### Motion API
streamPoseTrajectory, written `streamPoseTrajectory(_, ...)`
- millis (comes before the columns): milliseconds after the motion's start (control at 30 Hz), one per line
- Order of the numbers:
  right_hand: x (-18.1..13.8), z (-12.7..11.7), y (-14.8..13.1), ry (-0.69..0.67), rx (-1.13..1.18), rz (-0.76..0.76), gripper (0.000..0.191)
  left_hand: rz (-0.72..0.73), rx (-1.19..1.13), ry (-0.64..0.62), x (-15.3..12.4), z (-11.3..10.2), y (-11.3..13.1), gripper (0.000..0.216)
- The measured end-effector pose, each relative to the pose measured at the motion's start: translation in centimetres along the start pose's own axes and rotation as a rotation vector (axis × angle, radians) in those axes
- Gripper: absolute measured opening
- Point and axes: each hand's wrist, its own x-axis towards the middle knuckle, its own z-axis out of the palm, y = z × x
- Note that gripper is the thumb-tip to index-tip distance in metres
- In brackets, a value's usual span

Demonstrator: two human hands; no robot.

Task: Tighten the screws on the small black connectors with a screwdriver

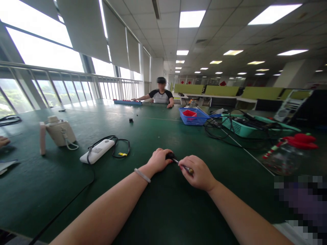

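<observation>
My left hand (159, 160) is closed around a small black object (170, 156) resting on the green table (143, 136); its exact kind is partly hidden by my fingers. My right hand (198, 173) grips a screwdriver (188, 169) by its handle, which has a yellowish end. The thin metal shaft points up and left, its tip at the black object. A pale bracelet circles my left wrist. Left of my hands lies a white power strip (98, 151) with a black cord.
A blue basket (195, 120) with a red tray, a teal basket (232, 127) of cables and a clear jar (286, 158) with a red lid stand to the right. At left is a cream bottle (60, 132). A person (161, 95) sits at the far end.
</observation>
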Motion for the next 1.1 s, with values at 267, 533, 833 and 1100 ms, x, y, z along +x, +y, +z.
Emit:
streamPoseTrajectory(267,0.1,0.2,-0.1,0.025,-0.039,-0.05,0.012,0.002,-0.01,0.001,0.0,0.2,0.0,0.044)
streamPoseTrajectory(533,0.1,0.2,-0.1,0.038,-0.071,-0.05,0.013,-0.002,-0.016,0.015,0.1,0.5,-0.4,0.048)
streamPoseTrajectory(833,-0.1,0.5,0.9,0.107,-0.052,0.148,0.014,0.02,0.013,0.007,0.1,0.5,-0.4,0.054)
streamPoseTrajectory(1100,-0.2,0.6,1.6,0.209,-0.037,0.338,0.02,0.079,0.032,0.006,0.0,0.3,-0.3,0.045)
